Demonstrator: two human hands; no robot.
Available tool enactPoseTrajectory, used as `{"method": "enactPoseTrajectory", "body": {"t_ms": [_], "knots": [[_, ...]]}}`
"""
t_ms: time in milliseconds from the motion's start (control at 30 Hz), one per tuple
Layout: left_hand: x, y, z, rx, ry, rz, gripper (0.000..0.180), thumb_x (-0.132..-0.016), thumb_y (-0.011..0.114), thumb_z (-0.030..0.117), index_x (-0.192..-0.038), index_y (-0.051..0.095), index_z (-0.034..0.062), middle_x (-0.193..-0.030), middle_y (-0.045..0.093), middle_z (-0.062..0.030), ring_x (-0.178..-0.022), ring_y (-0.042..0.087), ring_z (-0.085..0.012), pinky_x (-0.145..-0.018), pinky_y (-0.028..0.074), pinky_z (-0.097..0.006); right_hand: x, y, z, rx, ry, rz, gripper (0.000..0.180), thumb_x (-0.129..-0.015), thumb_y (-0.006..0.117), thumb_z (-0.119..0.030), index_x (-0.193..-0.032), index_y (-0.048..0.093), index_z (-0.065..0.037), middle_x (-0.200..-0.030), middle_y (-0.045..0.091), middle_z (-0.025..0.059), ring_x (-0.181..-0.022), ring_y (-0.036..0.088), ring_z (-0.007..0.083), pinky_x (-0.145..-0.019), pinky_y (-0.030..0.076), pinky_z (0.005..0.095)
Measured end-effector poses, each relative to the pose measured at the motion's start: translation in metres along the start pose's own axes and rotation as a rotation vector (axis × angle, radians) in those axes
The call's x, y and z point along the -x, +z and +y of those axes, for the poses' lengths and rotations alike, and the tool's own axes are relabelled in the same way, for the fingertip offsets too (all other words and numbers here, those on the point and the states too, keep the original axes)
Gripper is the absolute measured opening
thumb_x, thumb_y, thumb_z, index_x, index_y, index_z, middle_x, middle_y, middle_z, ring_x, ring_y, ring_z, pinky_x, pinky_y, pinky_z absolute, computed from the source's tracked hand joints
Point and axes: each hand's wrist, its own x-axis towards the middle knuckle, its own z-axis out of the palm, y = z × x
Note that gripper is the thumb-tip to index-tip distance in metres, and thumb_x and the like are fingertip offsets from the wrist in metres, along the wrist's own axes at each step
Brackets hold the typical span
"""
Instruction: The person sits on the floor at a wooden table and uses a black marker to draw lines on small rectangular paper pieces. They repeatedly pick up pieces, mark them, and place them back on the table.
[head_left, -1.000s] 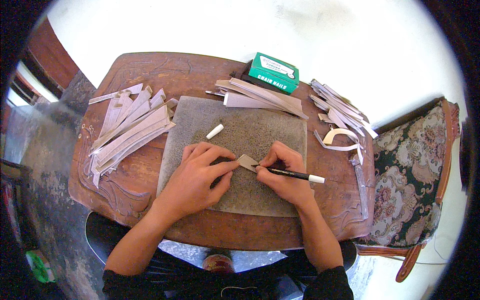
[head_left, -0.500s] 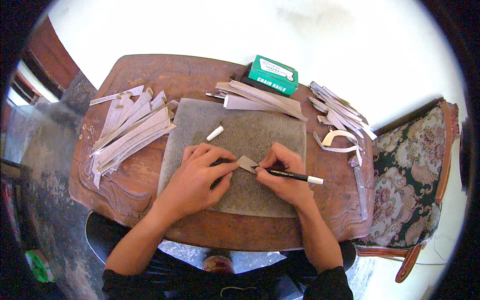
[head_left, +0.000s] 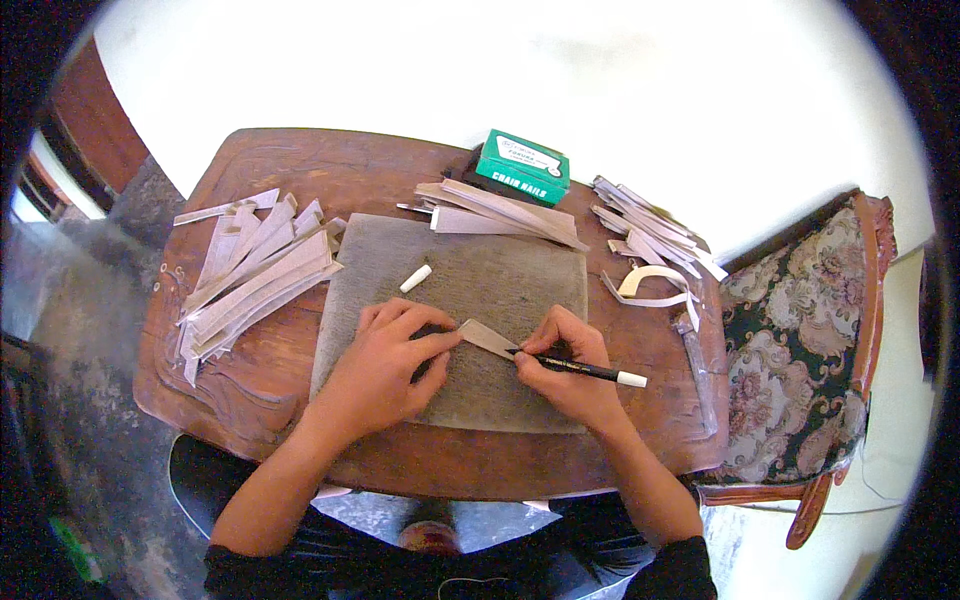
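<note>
A short grey-brown strip [head_left: 487,339] lies slantwise on the dark board [head_left: 400,248], between my hands. My left hand [head_left: 385,358] rests on the board with thumb and fingers apart, one fingertip touching the strip's left end. My right hand [head_left: 568,370] pinches a black marker pen [head_left: 585,368]. Its tip meets the strip's right part, and its white end points right. Some of the strip's right end is hidden by my right fingers. Beyond my left hand lies a loose white pen cap [head_left: 415,278].
Stacks of similar strips lie at the left [head_left: 265,275], the board's far edge [head_left: 500,212] and the far right [head_left: 650,225]. A green box [head_left: 523,167] stands behind. Right are a curved cream piece [head_left: 650,283] and a clear-handled tool [head_left: 697,365]. A floral chair [head_left: 790,340] adjoins the table [head_left: 230,400].
My right hand and pen tip have shifted right along the strip, uncovering more of it. My left hand keeps its place. The whole view has tilted slightly, so the table appears lower.
</note>
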Motion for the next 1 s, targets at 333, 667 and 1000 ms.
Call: {"method": "enactPoseTrajectory", "body": {"t_ms": [333, 667, 1000], "knots": [[0.001, -0.001, -0.002, 0.0, 0.004, -0.006, 0.027, -0.084, 0.072, 0.01, -0.11, 0.076, 0.0078, -0.118, 0.068, -0.0064, -0.115, 0.058, -0.0279, -0.103, 0.039, -0.044, -0.001, 0.01, 0.012, 0.067, 0.007, 0.042, 0.022, -0.074, 0.08, -0.012, -0.076, 0.059, -0.003, -0.072, 0.058, 0.008, -0.065, 0.057, 0.0185, -0.06, 0.046, 0.0329], [-0.001, -0.004, 0.002, -0.016, -0.011, -0.021, 0.027, -0.084, 0.073, 0.007, -0.11, 0.077, 0.0092, -0.119, 0.068, -0.0074, -0.115, 0.059, -0.0302, -0.104, 0.041, -0.045, -0.003, 0.011, 0.008, 0.036, -0.003, 0.02, 0.021, -0.074, 0.08, -0.012, -0.075, 0.061, -0.003, -0.073, 0.058, 0.0085, -0.066, 0.058, 0.0198, -0.06, 0.045, 0.0333], [-0.002, -0.004, 0.002, -0.02, -0.014, -0.022, 0.027, -0.083, 0.073, 0.007, -0.11, 0.077, 0.0094, -0.12, 0.069, -0.007, -0.115, 0.059, -0.0292, -0.104, 0.041, -0.044, -0.004, 0.012, 0.01, 0.013, -0.003, 0.011, 0.019, -0.074, 0.079, -0.011, -0.076, 0.062, -0.003, -0.074, 0.06, 0.0084, -0.066, 0.06, 0.0202, -0.061, 0.046, 0.0332]]}}
